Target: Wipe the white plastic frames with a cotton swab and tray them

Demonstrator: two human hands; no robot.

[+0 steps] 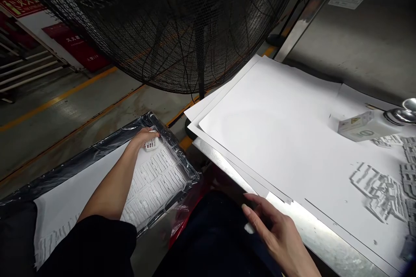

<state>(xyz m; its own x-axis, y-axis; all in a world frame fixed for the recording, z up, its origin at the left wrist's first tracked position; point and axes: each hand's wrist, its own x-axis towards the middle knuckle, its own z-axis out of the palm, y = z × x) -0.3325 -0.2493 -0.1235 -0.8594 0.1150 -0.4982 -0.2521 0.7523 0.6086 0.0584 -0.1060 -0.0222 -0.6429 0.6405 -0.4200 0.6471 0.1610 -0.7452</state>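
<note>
My left hand [145,137] reaches into a tray lined with black plastic [188,177] and is closed on a small white slotted piece [151,143]. Under and beside it, rows of similar thin white pieces [159,181] lie on white sheeting. My right hand [274,225] hovers by the near metal edge of the table, its fingers loosely bent and apart. A small white bit [249,228] shows just below these fingers; whether it touches them is unclear. On the white sheets [260,117] covering the table, a loose pile of white slotted pieces [380,190] lies to the right.
A large black mesh fan [182,21] stands ahead, close above the tray and table. At the table's right are a white box [360,125], a shiny metal object [403,114] and more slotted pieces [411,169]. A metal panel [367,43] rises behind the table.
</note>
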